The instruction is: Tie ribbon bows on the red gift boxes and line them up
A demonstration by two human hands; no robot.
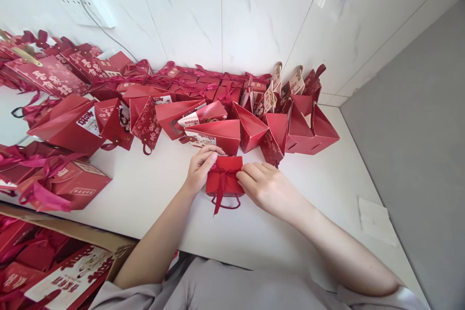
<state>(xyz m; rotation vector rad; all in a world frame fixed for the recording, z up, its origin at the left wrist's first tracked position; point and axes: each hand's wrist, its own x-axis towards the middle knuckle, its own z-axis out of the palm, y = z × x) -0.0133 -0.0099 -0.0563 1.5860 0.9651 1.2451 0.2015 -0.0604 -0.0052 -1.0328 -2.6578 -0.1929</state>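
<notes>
A small red gift box (217, 185) stands on the white table in front of me, a dark red cord handle (232, 207) hanging at its near side. Across its top runs a red ribbon (221, 186), knotted in the middle, with one tail hanging over the near edge. My left hand (200, 168) is closed at the box's upper left corner, thumb and fingers pinching the ribbon there. At the right edge, my right hand (263, 185) is closed with its fingertips together on the ribbon's other side; part of the ribbon is hidden behind those fingers.
Behind the box stand several red gift boxes (214, 135) in rows along the tiled wall (196, 5). More ribboned boxes (78, 186) sit at the left. A cardboard carton (109, 240) of red boxes is at lower left. A grey panel (417, 121) borders the white table (334, 189).
</notes>
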